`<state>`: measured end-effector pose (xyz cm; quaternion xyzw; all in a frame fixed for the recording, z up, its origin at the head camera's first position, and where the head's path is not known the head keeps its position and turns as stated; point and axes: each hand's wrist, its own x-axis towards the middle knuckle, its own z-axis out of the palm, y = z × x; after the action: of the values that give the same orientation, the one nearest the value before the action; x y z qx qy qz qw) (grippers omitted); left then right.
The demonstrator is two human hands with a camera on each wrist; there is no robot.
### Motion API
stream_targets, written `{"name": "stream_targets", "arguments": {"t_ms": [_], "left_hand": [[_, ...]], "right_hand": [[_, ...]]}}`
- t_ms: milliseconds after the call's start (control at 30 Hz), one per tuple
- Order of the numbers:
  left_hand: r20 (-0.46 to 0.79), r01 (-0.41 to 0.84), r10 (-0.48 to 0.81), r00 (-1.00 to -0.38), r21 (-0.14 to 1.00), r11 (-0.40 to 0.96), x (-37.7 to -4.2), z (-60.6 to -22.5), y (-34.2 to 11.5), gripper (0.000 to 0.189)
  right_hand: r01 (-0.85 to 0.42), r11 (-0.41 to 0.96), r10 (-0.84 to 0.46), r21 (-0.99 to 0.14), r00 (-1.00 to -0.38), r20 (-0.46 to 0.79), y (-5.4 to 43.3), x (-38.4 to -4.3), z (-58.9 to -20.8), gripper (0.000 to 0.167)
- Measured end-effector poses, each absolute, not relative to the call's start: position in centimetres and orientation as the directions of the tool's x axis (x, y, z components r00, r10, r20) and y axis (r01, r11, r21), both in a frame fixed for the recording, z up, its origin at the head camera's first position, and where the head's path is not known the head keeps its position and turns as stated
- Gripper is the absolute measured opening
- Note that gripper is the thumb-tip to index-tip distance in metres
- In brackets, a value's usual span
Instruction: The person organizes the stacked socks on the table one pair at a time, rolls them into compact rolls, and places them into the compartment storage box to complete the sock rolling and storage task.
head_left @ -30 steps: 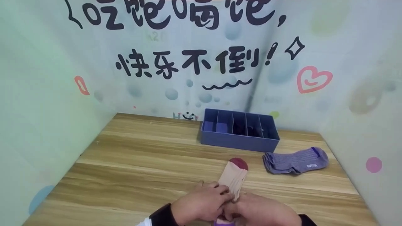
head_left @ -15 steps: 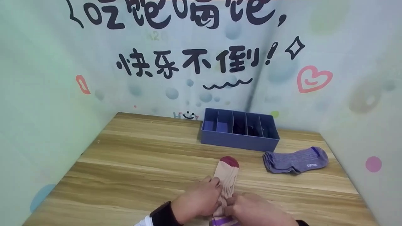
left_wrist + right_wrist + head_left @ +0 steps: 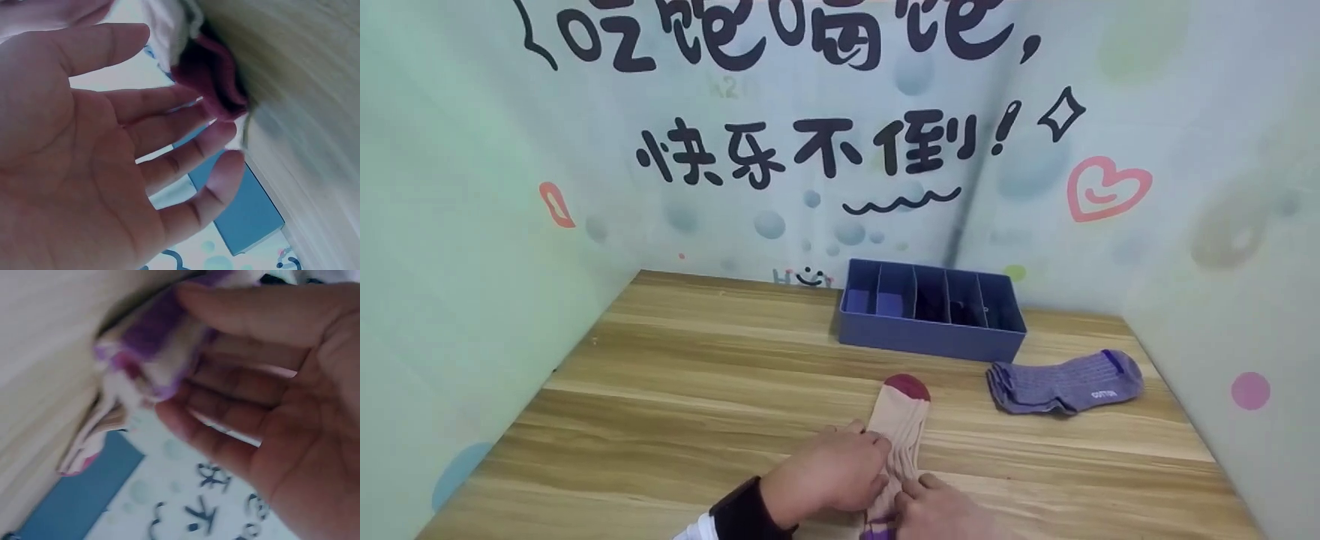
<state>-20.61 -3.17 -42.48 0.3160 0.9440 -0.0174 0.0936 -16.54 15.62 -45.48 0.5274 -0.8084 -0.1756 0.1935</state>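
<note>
A beige sock (image 3: pixel 901 424) with a maroon toe lies lengthwise on the table, toe pointing away from me. Along its left edge rests my left hand (image 3: pixel 840 469); in the left wrist view its fingers are nearly straight, with the fingertips at a maroon part (image 3: pixel 214 73) of the fabric. My right hand (image 3: pixel 941 510) is at the near end. The right wrist view shows its thumb on the purple-and-beige striped section (image 3: pixel 160 334) and the other fingers on the opposite side, pinching the rolled fabric. Much of the near end is hidden under both hands.
A blue divided box (image 3: pixel 930 336) stands at the back against the printed cloth, with dark items in some compartments. Folded grey-purple socks (image 3: pixel 1065 384) lie to the right, in front of the box. Cloth walls (image 3: pixel 495 225) enclose the wooden table (image 3: pixel 675 375).
The sock has shifted slightly left and straightened, showing more of its middle. My right hand has moved down and a little left; my left hand stays beside the sock.
</note>
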Motion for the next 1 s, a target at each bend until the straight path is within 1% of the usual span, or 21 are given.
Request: {"name": "stream_targets", "arguments": {"t_ms": [67,100,133,167,200,233,267,300,333,367,400,500,533,600,633,667,733,833,900,933,1000], "left_hand": [[-0.192,0.603,0.607,-0.771,0.084,0.793,-20.7,-42.5,-3.4,0.039],[-0.191,0.607,0.615,-0.765,0.107,0.787,-20.7,-42.5,-3.5,0.036],[-0.194,0.608,0.621,-0.759,0.129,0.784,-20.7,-42.5,-3.5,0.034],[-0.196,0.611,0.628,-0.753,0.144,0.778,-20.7,-42.5,-3.6,0.033],[-0.198,0.614,0.634,-0.748,0.157,0.773,-20.7,-42.5,-3.7,0.032],[-0.201,0.613,0.637,-0.744,0.172,0.771,-20.6,-42.4,-3.8,0.035],[-0.204,0.615,0.64,-0.741,0.178,0.768,-20.6,-42.3,-3.9,0.037],[-0.21,0.611,0.639,-0.74,0.187,0.769,-20.6,-42.2,-3.9,0.044],[-0.217,0.605,0.635,-0.741,0.196,0.772,-20.6,-42.1,-4.0,0.052],[-0.227,0.601,0.633,-0.74,0.2,0.774,-20.7,-42.0,-4.1,0.059],[-0.235,0.599,0.632,-0.739,0.203,0.775,-20.7,-42.0,-4.1,0.067],[-0.26,0.608,0.631,-0.731,0.171,0.775,-20.7,-41.8,-4.3,0.079],[-0.26,0.617,0.633,-0.729,0.152,0.772,-20.7,-41.9,-4.3,0.079],[-0.259,0.64,0.642,-0.722,0.104,0.762,-20.8,-41.9,-4.3,0.074],[-0.256,0.65,0.644,-0.72,0.076,0.756,-20.8,-42.0,-4.3,0.069],[-0.253,0.657,0.647,-0.719,0.055,0.752,-20.8,-42.0,-4.3,0.065],[-0.241,0.667,0.653,-0.719,0.027,0.745,-20.9,-42.1,-4.2,0.056],[-0.23,0.674,0.658,-0.718,0.01,0.739,-20.8,-42.1,-4.1,0.043],[-0.227,0.668,0.653,-0.723,0.014,0.744,-20.8,-42.1,-4.0,0.037],[-0.228,0.663,0.649,-0.726,0.018,0.748,-20.8,-42.1,-4.0,0.035],[-0.233,0.655,0.641,-0.731,0.024,0.756,-20.9,-42.0,-3.9,0.033]], "right_hand": [[-0.868,0.351,-0.934,0.351,-0.35,0.068,16.0,-17.5,-44.8,0.021],[-0.904,0.355,-0.932,0.237,-0.361,0.02,16.2,-17.9,-44.4,0.017],[-0.919,0.384,-0.921,0.09,-0.388,-0.031,16.4,-18.2,-44.0,0.016],[-0.916,0.401,-0.915,-0.024,-0.399,-0.063,16.7,-18.6,-43.7,0.018],[-0.886,0.441,-0.897,-0.142,-0.431,-0.099,16.9,-18.9,-43.5,0.02],[-0.831,0.493,-0.87,-0.257,-0.474,-0.135,17.1,-19.1,-43.3,0.025],[-0.786,0.527,-0.849,-0.324,-0.507,-0.152,17.4,-19.3,-43.1,0.03],[-0.745,0.554,-0.829,-0.372,-0.535,-0.163,17.5,-19.4,-43.0,0.033],[-0.72,0.575,-0.811,-0.388,-0.566,-0.151,17.6,-19.5,-43.0,0.035],[-0.707,0.589,-0.796,-0.393,-0.591,-0.13,17.6,-19.6,-42.9,0.033],[-0.677,0.603,-0.775,-0.422,-0.623,-0.11,17.6,-19.7,-43.0,0.027],[-0.697,0.601,-0.764,-0.392,-0.645,-0.024,17.3,-19.8,-43.1,0.006],[-0.704,0.603,-0.759,-0.374,-0.651,0.0,17.2,-19.8,-43.2,0.007],[-0.699,0.614,-0.747,-0.366,-0.665,0.017,16.9,-19.8,-43.3,0.014],[-0.703,0.624,-0.742,-0.34,-0.67,0.021,16.8,-19.7,-43.3,0.014],[-0.701,0.636,-0.737,-0.322,-0.675,0.016,16.7,-19.5,-43.3,0.013],[-0.703,0.656,-0.734,-0.274,-0.679,-0.017,16.5,-19.2,-43.1,0.003],[-0.698,0.681,-0.728,-0.224,-0.678,-0.101,16.4,-18.6,-42.9,0.021],[-0.701,0.681,-0.73,-0.21,-0.672,-0.124,16.4,-18.3,-42.7,0.029],[-0.712,0.675,-0.737,-0.192,-0.664,-0.126,16.4,-18.2,-42.7,0.03],[-0.744,0.651,-0.759,-0.152,-0.642,-0.106,16.3,-18.1,-42.7,0.026]]}}
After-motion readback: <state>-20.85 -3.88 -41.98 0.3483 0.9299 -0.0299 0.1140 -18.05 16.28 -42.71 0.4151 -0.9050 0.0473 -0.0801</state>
